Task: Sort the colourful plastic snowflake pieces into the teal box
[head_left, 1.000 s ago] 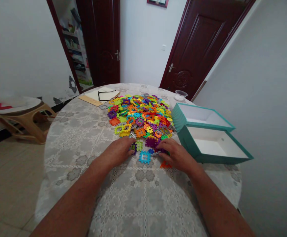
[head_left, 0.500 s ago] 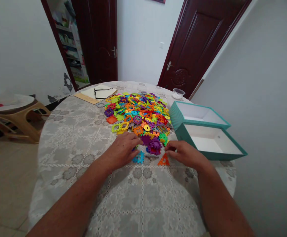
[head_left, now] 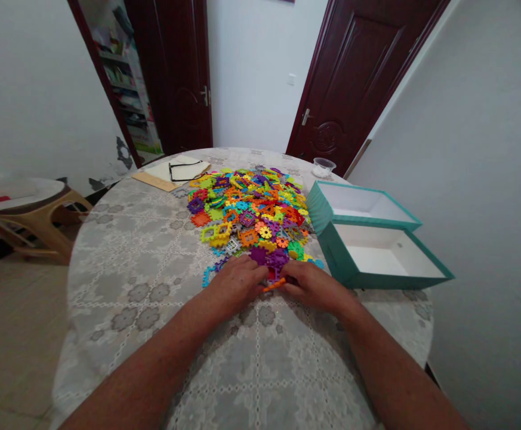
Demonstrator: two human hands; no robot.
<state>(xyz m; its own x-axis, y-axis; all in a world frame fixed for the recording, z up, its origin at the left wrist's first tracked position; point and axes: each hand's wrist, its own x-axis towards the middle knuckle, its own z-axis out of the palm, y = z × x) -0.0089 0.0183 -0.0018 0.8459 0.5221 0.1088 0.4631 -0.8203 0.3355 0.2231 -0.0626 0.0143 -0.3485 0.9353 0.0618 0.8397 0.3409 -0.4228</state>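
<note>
Fingers, right hand (head_left: 310, 283): pinching one orange piece (head_left: 274, 285)
Left hand (head_left: 237, 282): grip unclear
Long axis: near-left to far-right
Boxes (head_left: 341, 260): two

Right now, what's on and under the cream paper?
On top: black-framed glasses. Under the cream paper: a tan sheet or envelope, near edge showing. The rest is covered, so anything else there can't be seen.

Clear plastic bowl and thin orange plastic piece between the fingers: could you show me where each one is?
Clear plastic bowl (head_left: 324, 168): head view, on its side wall.
Thin orange plastic piece (head_left: 274, 285): head view, middle of its visible part.
</note>
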